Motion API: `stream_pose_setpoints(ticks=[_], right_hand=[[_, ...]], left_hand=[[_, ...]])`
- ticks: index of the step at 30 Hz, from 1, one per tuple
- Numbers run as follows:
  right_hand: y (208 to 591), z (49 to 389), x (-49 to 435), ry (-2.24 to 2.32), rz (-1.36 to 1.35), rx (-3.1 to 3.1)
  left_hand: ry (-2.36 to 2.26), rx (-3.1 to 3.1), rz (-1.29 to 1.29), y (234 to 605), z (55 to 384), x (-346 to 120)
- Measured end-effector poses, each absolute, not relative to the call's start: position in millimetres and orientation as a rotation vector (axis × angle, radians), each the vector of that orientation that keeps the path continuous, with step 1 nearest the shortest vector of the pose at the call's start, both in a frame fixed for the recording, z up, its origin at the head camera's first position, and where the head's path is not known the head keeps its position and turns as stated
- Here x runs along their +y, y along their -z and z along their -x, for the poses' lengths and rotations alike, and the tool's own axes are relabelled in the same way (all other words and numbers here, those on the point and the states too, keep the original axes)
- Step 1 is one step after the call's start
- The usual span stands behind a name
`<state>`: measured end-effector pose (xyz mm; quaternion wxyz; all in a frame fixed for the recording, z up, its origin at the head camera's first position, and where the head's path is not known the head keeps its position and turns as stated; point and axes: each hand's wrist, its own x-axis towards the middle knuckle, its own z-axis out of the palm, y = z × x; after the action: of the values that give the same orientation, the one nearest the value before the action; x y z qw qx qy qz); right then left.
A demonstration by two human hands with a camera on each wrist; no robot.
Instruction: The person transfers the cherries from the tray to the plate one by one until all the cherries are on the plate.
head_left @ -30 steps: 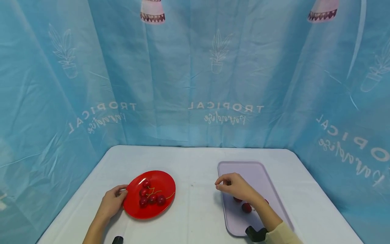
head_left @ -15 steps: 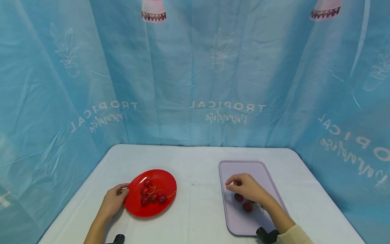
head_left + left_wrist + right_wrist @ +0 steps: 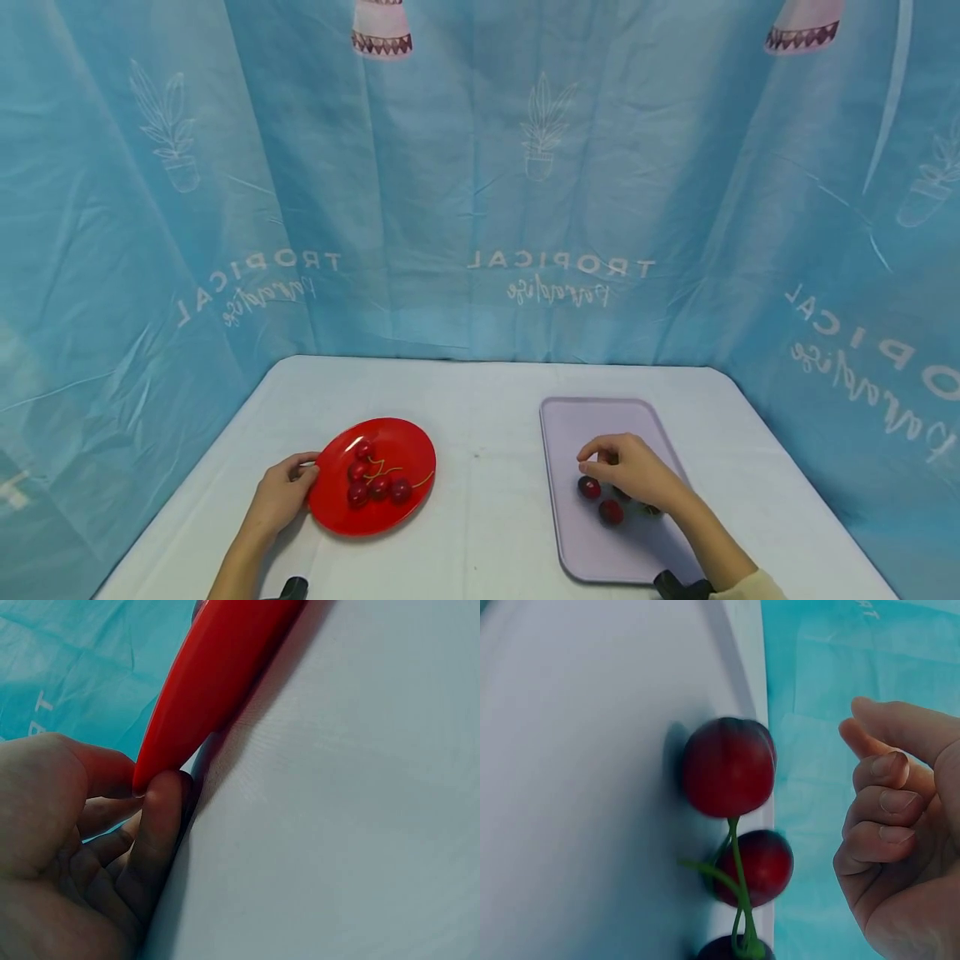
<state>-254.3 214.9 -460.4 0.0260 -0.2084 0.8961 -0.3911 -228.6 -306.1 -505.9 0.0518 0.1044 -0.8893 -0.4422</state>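
My left hand (image 3: pixel 277 493) pinches the left rim of a red plate (image 3: pixel 405 437), thumb on one side of the rim and fingers on the other in the left wrist view. Several dark red cherries (image 3: pixel 379 487) with green stems lie on this plate. On the right, my right hand (image 3: pixel 626 469) hovers over a pale lilac tray (image 3: pixel 592 558), holding nothing. Its fingers are loosely curled, with thumb and index tips close together. Below it, several cherries (image 3: pixel 729 769) rest on the tray, their green stems meeting in a bunch; the hand partly hides them in the head view.
Both the plate and tray stand on a white-covered table (image 3: pixel 480 400). A blue printed curtain (image 3: pixel 465 183) encloses its back and sides. A black wrist-camera piece (image 3: pixel 678 585) overlaps the tray's near edge.
My right hand has moved rightward and slightly nearer over the tray, uncovering more of the cherries there. My left hand keeps its grip on the plate rim.
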Motion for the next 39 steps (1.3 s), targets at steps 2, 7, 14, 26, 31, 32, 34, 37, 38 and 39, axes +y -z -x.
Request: stream_pose_setpoints(ticks=[2,7,14,26,31,32,34,37,38,39], right_hand=[[461,253,219,1.209,0.626,2.771],[460,248,226,1.195,0.581,2.786],[461,243,236,1.218,0.577,2.778],[465,228,258,1.378,0.348,2.698],[467,224,265,1.413,0.262,2.7],[468,223,266,1.413,0.251,2.701],[468,220,268,1.411,0.241,2.705],[467,215,270,1.403,0.218,2.717],[467,214,270,1.4,0.201,2.722],[467,213,271,1.395,0.195,2.728]], left_hand=[[1.347,-2.705,-0.317,506,229,-306],[1.363,-2.702,-0.313,507,230,-307],[1.37,-2.704,-0.322,508,230,-307],[1.347,-2.7,-0.275,505,227,-307],[1.318,-2.704,-0.251,507,227,-308],[1.317,-2.706,-0.251,507,227,-308],[1.322,-2.705,-0.252,507,227,-308],[1.329,-2.703,-0.253,507,227,-308],[1.33,-2.704,-0.257,508,226,-307],[1.334,-2.704,-0.259,508,226,-307]])
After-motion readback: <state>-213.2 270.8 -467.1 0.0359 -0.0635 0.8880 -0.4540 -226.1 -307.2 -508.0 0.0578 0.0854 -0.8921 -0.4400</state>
